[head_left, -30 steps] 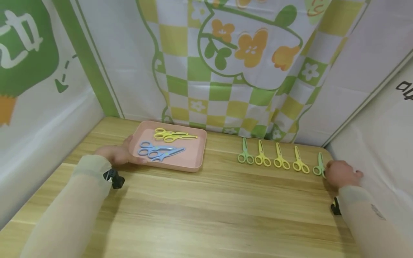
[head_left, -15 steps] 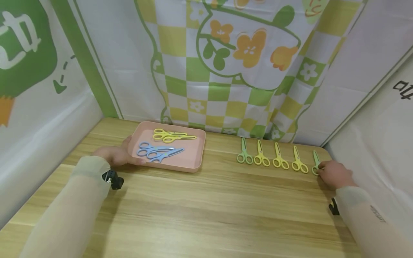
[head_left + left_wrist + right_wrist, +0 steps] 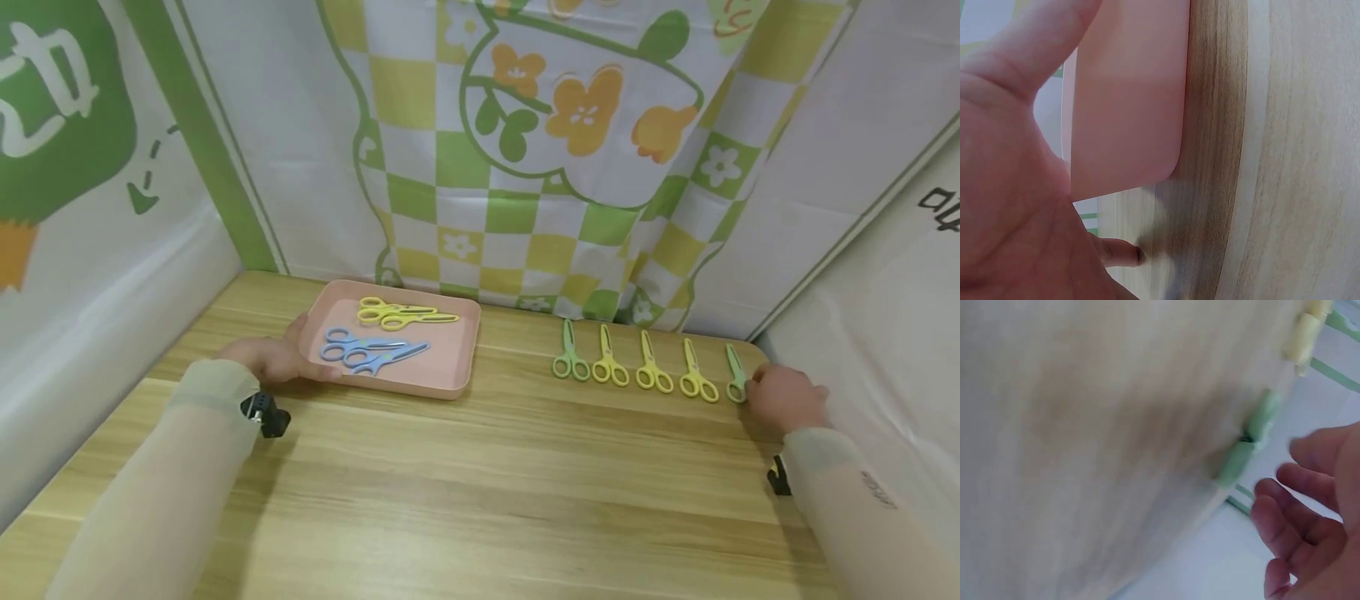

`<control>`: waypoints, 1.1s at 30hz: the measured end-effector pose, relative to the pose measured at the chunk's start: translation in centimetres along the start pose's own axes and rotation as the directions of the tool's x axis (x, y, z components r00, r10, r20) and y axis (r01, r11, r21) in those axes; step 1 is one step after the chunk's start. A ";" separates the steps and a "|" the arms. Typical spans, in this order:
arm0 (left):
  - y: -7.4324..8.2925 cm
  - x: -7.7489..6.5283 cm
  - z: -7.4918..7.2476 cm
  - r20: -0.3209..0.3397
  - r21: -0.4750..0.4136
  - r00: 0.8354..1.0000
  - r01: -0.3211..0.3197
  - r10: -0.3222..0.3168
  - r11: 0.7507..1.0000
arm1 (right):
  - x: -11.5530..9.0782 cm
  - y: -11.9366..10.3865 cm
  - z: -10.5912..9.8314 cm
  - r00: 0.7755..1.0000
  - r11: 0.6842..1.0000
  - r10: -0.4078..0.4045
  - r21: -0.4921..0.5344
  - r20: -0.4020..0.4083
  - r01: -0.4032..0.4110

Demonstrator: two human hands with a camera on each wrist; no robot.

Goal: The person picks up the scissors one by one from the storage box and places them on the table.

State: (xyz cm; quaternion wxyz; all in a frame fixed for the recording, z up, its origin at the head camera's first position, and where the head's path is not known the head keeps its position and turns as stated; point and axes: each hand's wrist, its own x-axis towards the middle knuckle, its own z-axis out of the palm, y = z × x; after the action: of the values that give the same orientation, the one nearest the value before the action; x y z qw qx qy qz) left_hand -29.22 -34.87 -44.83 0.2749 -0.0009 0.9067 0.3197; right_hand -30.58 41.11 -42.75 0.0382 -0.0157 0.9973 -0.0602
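Light-green plastic scissors [image 3: 737,377] lie on the wood-grain table [image 3: 480,492] at the right of the head view, ending a row with three yellow plastic scissors [image 3: 649,364] and another green pair, and I have the right hand [image 3: 787,398] just beside them, fingers loosely curved, gripping nothing. At centre left, I keep the left hand [image 3: 277,360] spread against the shallow pink rectangular tray [image 3: 452,358], thumb extended along its near wall, with two blue pairs and two yellow pairs inside.
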 end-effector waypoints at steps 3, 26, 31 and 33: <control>-0.1 -0.1 -0.1 -0.003 -0.004 1.000 0.009 -0.009 1.000 | 0.2 -0.2 -0.5 0.999 1.000 0.007 0.006 -0.050 -0.006; 0.2 -0.4 -0.2 0.016 -0.001 1.000 0.022 -0.022 1.000 | -0.9 -34.5 1.9 0.777 0.780 -0.626 0.044 0.066 0.625; -0.1 0.2 -0.1 0.004 0.017 1.000 0.018 -0.018 1.000 | -1.3 -40.6 2.6 0.727 0.740 -0.673 0.107 0.135 0.664; -0.2 0.6 -0.1 -0.001 0.033 1.000 -0.003 0.003 0.999 | -1.4 -42.2 3.1 0.713 0.733 -0.679 0.123 0.173 0.669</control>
State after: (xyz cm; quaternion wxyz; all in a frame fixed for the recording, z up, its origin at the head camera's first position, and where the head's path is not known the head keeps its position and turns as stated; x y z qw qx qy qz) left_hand -29.75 -35.00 -45.21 0.2738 0.0049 0.9120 0.3053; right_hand -27.79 -1.10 -40.54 0.1170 -0.3831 0.9115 -0.0935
